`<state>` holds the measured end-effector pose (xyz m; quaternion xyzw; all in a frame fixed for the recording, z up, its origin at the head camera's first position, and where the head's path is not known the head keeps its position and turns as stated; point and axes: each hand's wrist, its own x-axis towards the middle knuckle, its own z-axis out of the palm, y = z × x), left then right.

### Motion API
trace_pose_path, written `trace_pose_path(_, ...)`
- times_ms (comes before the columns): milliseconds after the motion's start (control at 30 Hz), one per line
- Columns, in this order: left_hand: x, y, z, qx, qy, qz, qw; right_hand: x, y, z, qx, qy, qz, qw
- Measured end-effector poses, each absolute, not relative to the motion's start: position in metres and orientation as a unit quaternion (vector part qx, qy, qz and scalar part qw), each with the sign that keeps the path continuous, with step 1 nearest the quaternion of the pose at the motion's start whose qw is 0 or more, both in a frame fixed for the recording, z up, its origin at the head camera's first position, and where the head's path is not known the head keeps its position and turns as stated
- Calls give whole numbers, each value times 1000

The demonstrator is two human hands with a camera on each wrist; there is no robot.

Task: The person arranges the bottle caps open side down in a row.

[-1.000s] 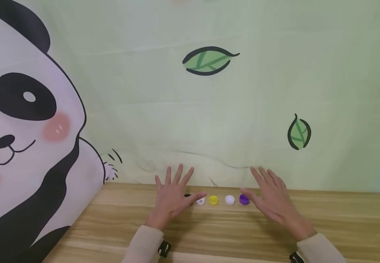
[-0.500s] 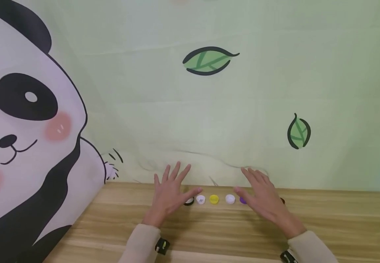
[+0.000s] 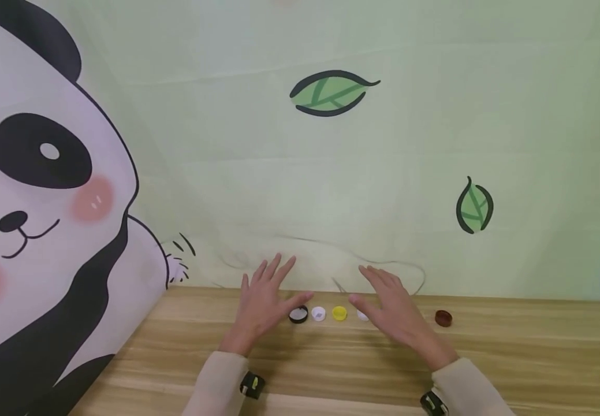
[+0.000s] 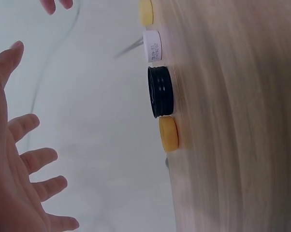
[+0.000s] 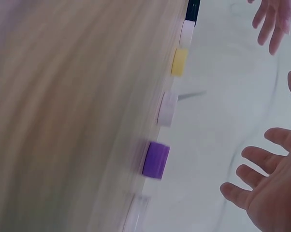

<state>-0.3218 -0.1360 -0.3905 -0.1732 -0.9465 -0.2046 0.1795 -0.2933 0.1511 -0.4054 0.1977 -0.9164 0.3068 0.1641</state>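
My left hand (image 3: 262, 306) is held above the table with its fingers spread, near the black cap (image 3: 298, 315). An orange cap (image 4: 168, 134) shows beside the black one in the left wrist view; in the head view the hand hides it. My right hand (image 3: 395, 312), fingers extended and thumb apart, hovers over the row's right part, partly covering a white cap (image 3: 362, 316). A purple cap (image 5: 156, 160) appears only in the right wrist view. Between the hands sit another white cap (image 3: 318, 314) and a yellow cap (image 3: 339, 313). Neither hand holds anything.
A dark brown cap (image 3: 443, 318) lies to the right of my right hand. At the bottom of the right wrist view is a pale, clear-looking cap (image 5: 136, 214). The wooden table (image 3: 528, 358) meets a green backdrop (image 3: 237, 190) printed with a panda and leaves.
My right hand has moved left, uncovering the brown cap and hiding the purple one in the head view. My left hand has shifted slightly left, revealing more of the black cap.
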Motion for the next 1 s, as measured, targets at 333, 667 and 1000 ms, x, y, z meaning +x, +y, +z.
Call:
trace_pose_path(333,-326,-146,-393,-184,-939,-217,195,-301,129,-408,226,-897,351,142)
trace_pose_path(667,-327,-158,-395,-198,-929,-244,197,-309,105,-407,239,-887,379,111)
trace_pose_path(1000,-329,-166,-401,-189,-928,-273,169,-313,85,-408,241,-882,392,102)
